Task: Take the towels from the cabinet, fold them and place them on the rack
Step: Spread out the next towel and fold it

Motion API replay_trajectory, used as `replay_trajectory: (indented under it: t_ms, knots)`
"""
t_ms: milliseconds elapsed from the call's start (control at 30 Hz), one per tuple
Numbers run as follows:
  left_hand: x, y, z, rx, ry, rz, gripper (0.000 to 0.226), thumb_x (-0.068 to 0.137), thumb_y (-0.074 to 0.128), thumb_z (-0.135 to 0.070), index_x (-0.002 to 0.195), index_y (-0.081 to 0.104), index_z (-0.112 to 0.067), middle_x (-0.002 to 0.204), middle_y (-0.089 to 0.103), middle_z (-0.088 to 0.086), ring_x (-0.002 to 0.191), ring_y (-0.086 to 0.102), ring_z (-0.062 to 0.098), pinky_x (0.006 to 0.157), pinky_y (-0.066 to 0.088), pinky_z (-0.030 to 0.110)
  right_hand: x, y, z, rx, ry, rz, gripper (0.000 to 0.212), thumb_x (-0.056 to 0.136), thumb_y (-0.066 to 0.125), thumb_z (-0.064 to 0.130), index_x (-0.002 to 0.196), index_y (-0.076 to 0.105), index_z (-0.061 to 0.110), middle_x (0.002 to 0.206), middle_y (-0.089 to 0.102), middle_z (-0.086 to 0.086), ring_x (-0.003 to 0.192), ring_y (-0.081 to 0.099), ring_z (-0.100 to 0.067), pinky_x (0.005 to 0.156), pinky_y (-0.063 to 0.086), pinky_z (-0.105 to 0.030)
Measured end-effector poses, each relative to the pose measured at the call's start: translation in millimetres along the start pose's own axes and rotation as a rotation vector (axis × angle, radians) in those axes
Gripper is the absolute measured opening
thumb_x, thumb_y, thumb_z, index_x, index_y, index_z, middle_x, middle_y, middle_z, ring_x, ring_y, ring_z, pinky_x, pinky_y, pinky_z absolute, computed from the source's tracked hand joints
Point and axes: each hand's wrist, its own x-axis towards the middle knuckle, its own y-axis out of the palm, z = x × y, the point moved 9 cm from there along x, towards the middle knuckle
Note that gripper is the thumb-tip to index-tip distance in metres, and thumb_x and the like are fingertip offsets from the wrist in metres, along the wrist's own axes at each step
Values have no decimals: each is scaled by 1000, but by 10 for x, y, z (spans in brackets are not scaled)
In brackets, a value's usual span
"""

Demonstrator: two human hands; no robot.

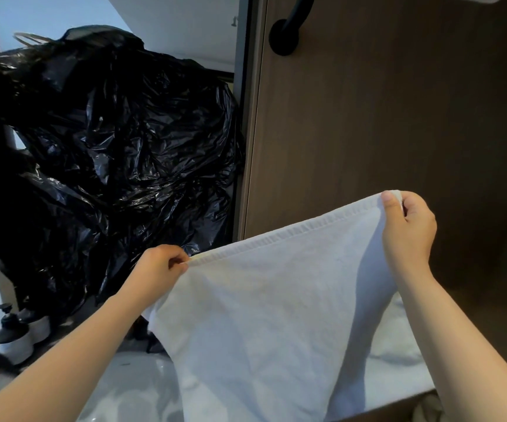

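- Front and centre, one white towel [270, 315] is held up and stretched flat, with its hemmed top edge sloping upward from left to right.
- The left hand [160, 269] pinches the towel's top left corner between thumb and curled fingers.
- The right hand [407, 229], held higher, pinches the top right corner in the same way.
- More white cloth [398, 339] lies under the hanging towel.
- One large black plastic bag [109, 147] bulges at the left, crumpled and shiny, and its contents are hidden.
- Two pump bottles [13, 336] stand close together by the bag's lower left corner. They have dark tops and pale bases, and any label is too small to read.
- A brown wood-grain cabinet door [398, 117] fills the right background, with one black handle [285, 35] near its top.
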Motion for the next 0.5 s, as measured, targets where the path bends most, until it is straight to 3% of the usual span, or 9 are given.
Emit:
replay_trajectory:
  t_ms: [133,300,433,500]
  knots:
    - [-3,75,8,14,46,5,18,93,59,-8,101,71,-18,97,58,0,80,56,10,70,39,16,-25,30,-82,-5,16,-2,23,101,49,34,93,62,18,81,58,15,76,57,-5,65,41,-14]
    - [-1,231,71,221,-6,95,17,100,45,-17,109,59,-15,102,52,5,77,59,27,72,50,40,-73,131,-180,-17,39,20,23,101,49,36,98,64,18,84,59,15,81,59,-5,67,41,-14]
    - [20,219,107,241,-58,41,8,100,44,-23,104,48,-17,94,56,5,71,57,25,62,46,36,-51,156,-189,-33,33,23,23,100,50,37,97,64,20,84,59,15,81,59,-5,67,41,-14]
    - [49,165,127,208,-77,22,14,99,48,-27,106,49,-15,90,58,4,72,57,22,61,43,34,-15,142,-206,-48,30,22,22,100,50,37,96,63,20,84,59,14,81,59,-5,67,41,-14]
